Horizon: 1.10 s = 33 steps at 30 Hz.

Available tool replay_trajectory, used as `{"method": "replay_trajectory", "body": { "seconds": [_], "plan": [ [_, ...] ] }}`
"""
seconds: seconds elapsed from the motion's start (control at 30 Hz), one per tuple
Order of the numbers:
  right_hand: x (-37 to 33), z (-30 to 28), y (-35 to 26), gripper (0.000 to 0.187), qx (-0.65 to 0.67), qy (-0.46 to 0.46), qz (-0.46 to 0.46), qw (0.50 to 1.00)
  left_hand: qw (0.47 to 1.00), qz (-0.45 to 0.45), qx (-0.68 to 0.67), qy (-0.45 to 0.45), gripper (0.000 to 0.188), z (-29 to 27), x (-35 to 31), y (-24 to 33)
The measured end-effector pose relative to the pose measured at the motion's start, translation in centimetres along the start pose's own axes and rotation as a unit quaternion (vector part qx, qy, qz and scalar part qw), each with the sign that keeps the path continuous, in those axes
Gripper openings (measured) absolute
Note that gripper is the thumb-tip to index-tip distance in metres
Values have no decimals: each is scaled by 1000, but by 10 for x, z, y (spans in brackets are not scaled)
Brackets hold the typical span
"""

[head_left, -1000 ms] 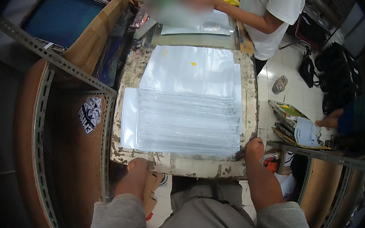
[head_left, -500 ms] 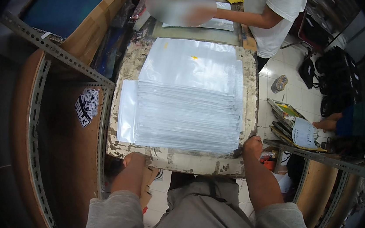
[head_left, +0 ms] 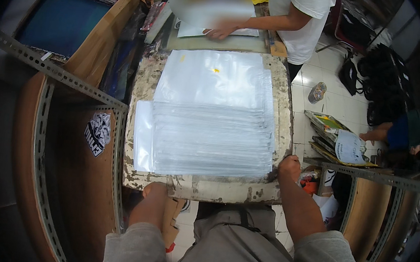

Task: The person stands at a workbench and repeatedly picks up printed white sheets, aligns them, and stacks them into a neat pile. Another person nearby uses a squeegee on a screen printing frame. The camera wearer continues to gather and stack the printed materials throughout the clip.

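Note:
In front of me is a worn, paint-stained table (head_left: 283, 107). A wide stack of glossy white plastic sheets or bags (head_left: 209, 141) lies fanned on it, the rows overlapping toward me. The uppermost sheet (head_left: 214, 86) has small yellow marks. My right hand (head_left: 290, 166) is closed round the table's right edge near the front corner. At the near edge, toward the left, is my left hand (head_left: 156, 190), partly under the tabletop with its fingers mostly hidden. Neither hand touches the stack.
Across the table a co-worker in a white shirt (head_left: 309, 19) rests a hand on a white sheet (head_left: 192, 31). Metal-framed shelves (head_left: 64, 74) flank me on the left, another rack (head_left: 382, 178) on the right. Stained frames (head_left: 330, 137) lean there beside another person's arm.
The table and stack sit slightly lower and further left in view. The co-worker's hand has shifted left and nearer over the sheet. Both my hands keep their places at the table edges.

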State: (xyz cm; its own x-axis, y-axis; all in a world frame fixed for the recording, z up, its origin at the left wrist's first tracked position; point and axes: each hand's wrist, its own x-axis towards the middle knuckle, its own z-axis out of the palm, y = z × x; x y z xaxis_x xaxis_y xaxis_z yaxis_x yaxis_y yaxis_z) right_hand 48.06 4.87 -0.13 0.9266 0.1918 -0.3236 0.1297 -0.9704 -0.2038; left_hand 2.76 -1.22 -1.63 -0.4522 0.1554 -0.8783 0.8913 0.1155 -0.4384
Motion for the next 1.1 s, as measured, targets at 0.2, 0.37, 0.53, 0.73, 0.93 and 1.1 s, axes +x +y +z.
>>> {"method": "replay_trajectory", "body": {
  "seconds": [0.2, 0.37, 0.53, 0.73, 0.93, 1.1],
  "plan": [
    [-4, -3, -1, 52, 14, 17, 9, 1000, 996, 42, -6, 80, 26, 9, -3, -6],
    [-4, -3, -1, 51, 18, 19, -1, 1000, 999, 18, 4, 48, 27, -4, -20, 0],
    [5, 6, 3, 52, 11, 7, -1, 1000, 1000, -3, 12, -9, 27, 4, 10, -1],
    [0, 2, 2, 52, 15, 8, 2, 1000, 990, 45, 59, 121, 29, 11, -16, -4],
    [8, 11, 5, 52, 26, 11, -6, 1000, 999, 3, 32, 8, 28, 9, 15, -1],
    [6, 9, 4, 52, 23, 12, -11, 1000, 999, -11, 44, -15, 25, 4, 11, 2]
  ]
}}
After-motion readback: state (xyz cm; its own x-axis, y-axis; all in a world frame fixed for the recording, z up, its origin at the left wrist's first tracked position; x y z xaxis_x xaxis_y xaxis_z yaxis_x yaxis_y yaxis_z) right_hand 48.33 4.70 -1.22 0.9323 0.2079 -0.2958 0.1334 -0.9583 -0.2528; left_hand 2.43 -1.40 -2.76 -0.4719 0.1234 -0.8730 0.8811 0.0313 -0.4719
